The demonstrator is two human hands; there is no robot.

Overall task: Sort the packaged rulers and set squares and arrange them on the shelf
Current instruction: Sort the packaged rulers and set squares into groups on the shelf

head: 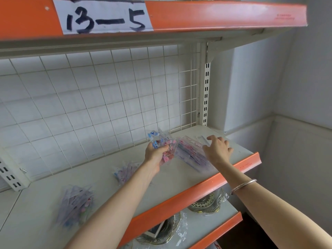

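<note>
Two heaps of packaged rulers lie on the white shelf [197,187]: the left heap [75,203] at lower left, the middle heap [124,172] at lower centre. Beyond, mid-frame, the left hand [155,152] grips a fan of packets [158,138]. The right hand [218,148], fingers spread, is over flat packets [190,155] right of centre. Behind stands a wire grid [89,97]; a "13-5" label [106,17] sits upper left.

Clear, glossy plastic packets [190,155] at centre frame lie on a shelf [179,178] of matt, off-white painted metal edged with a smooth orange strip [197,189]. A white-coated wire grid [107,105] backs it; the paper label [104,15], upper left, is matt, and the bracelet [243,186], lower right, gleams silver metal.
</note>
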